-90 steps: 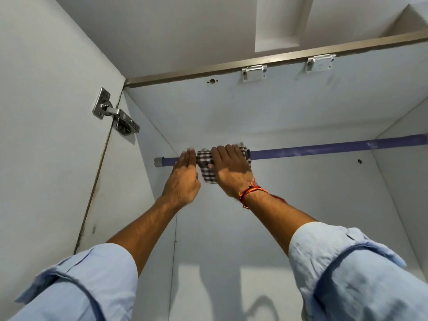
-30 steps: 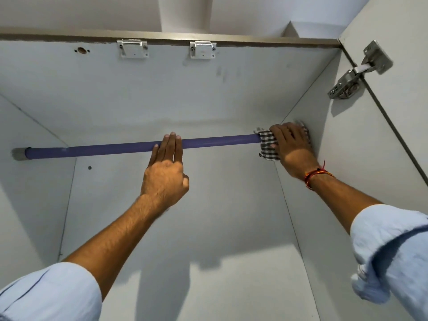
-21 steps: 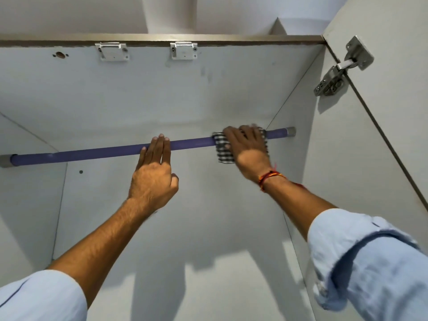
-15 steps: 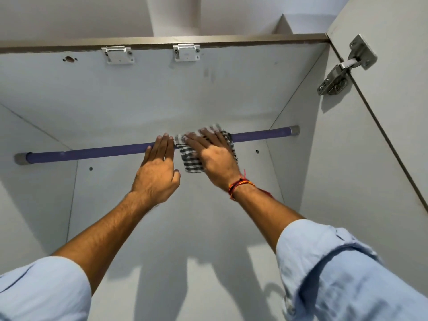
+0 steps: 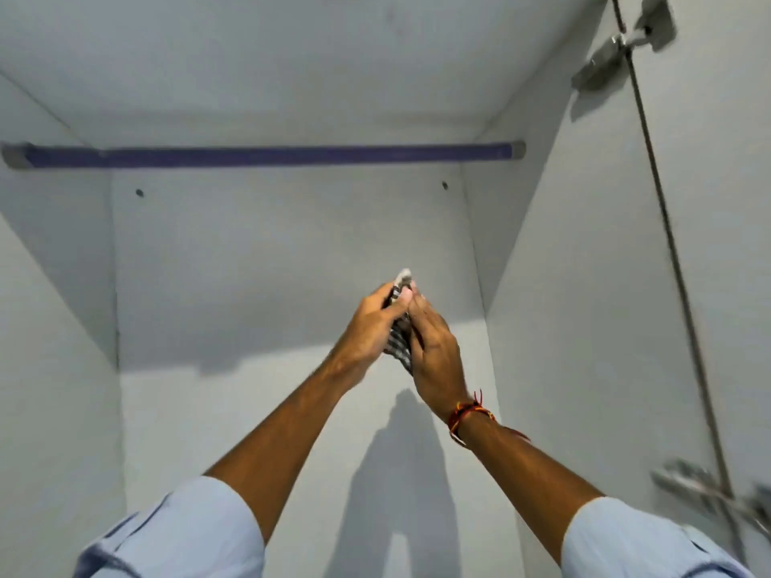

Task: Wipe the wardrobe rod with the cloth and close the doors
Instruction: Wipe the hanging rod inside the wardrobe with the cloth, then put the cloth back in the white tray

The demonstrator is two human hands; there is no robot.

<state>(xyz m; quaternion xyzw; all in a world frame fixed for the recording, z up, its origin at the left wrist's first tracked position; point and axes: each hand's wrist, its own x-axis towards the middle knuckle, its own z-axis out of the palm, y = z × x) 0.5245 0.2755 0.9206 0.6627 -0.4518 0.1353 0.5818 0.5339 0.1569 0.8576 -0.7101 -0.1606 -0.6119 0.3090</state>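
- The person is standing at the open wardrobe with both arms reaching up and forward, the 2 hands meeting well below the rod (image 5: pixel 267 156).
- The left hand (image 5: pixel 369 327) is curling its fingers and thumb around the checked cloth (image 5: pixel 401 340), pinching its upper end.
- The right hand (image 5: pixel 434 352) is pressing against the other side of the cloth, fingers close together and nearly straight, so the cloth is sitting bunched between the 2 palms.
- Only a narrow strip of the cloth is showing between the hands, with a small tip poking out above the fingertips.
- The purple rod is running bare from one side wall to the other near the top of the wardrobe, with nothing touching it.
- A red and yellow thread band (image 5: pixel 467 415) is sitting on the right wrist.
- Light blue rolled sleeves (image 5: pixel 187 531) are covering both forearms near the bottom edge.
- On the right, the door (image 5: pixel 726 244) is standing open, with 1 metal hinge (image 5: pixel 617 43) at the top and another, blurred, lower down.
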